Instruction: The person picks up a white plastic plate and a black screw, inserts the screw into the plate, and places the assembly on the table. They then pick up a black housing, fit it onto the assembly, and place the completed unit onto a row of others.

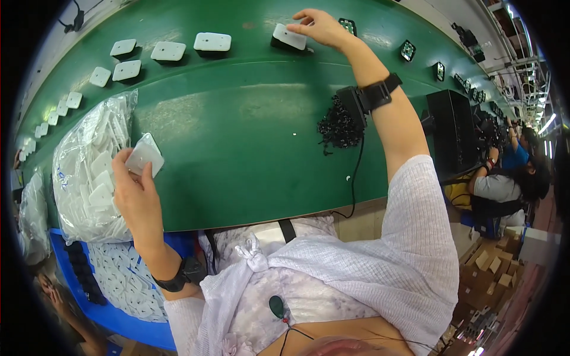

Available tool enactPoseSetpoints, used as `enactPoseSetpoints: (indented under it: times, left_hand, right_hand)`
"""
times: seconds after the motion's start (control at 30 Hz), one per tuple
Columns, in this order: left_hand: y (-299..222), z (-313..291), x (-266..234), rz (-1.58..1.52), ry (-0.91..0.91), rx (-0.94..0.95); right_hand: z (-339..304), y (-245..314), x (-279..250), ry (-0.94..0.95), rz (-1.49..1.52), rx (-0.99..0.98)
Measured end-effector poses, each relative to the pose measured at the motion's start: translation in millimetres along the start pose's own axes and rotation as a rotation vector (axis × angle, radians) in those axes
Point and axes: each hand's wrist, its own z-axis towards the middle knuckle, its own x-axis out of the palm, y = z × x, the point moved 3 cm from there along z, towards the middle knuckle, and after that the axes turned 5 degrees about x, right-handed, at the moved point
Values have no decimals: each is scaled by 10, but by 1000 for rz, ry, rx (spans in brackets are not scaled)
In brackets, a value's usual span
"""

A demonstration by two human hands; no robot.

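My left hand [135, 193] pinches a white rounded-square plastic cover [146, 158] between thumb and fingers, beside the open end of a clear plastic bag [89, 172] full of similar pieces. Part of another white piece shows just behind the cover. At the far side of the green table, my right hand [326, 28] reaches over a black case with a white cover on top [290, 37]. Its fingers are apart, and the lower fingertips touch or hover just above the cover's right edge; which one, I cannot tell.
More white-topped cases [212, 41] stand in a line to the left. Open black cases with green circuit boards [408, 50] line the far right. A heap of small black parts [339, 127] lies near a cable. A blue tray [133, 329] holds white pieces. Co-workers sit at right.
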Motion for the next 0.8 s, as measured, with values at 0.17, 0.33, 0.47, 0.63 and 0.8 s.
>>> enactPoseSetpoints:
  times: [0.17,0.33,0.47,0.63,0.8]
  left_hand:
    - [-249,29,129,-845,-14,83]
    - [-545,138,418,-1082,147,114]
    - [-795,256,631,-1074,120,201]
    - [-819,262,970,-1184,159,174]
    - [-756,260,988,-1064,259,107]
  right_hand:
    - [-992,397,-126,-30,-117,-198]
    - [-1819,338,9,-39,-266,-301]
    - [-2017,340,152,-89,-289,-241]
    - [-2125,396,324,-171,-286,-184]
    - [-2127,539,323,-195,-316,-237]
